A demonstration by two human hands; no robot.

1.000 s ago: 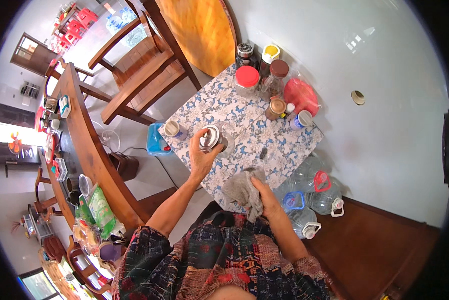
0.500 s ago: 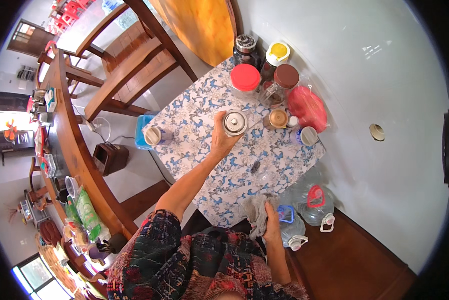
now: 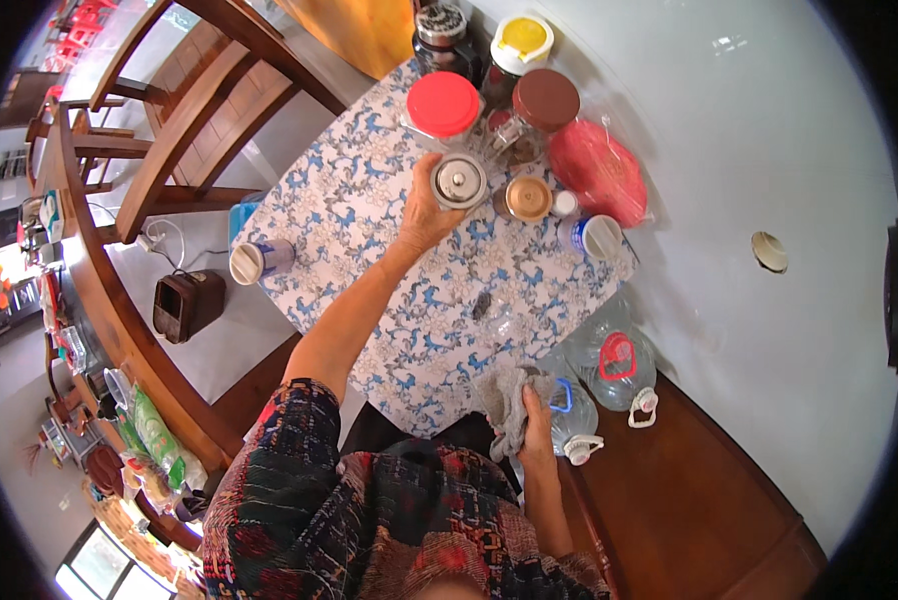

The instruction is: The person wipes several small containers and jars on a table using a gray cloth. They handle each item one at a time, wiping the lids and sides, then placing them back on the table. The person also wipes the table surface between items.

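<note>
My left hand is wrapped round a clear jar with a silver metal lid, at the far middle of the table with the blue-flowered cover. Close to my body, at the near table edge, my right hand grips a crumpled grey cloth. Just beyond the held jar stands a red-lidded jar. To its right are a gold-lidded jar, a small white-capped bottle and a white-lidded canister. A dark smudge or small object lies mid-table; I cannot tell which.
A brown-lidded jar, a yellow-topped container, a dark flask and a red plastic bag crowd the wall side. Another canister stands at the left edge. Large water bottles sit at right, beside a wooden bench.
My view has shifted, so the table appears further up and left. My left hand still holds the jar, which looks closer to the red-lidded one. The cloth stays in my right hand.
</note>
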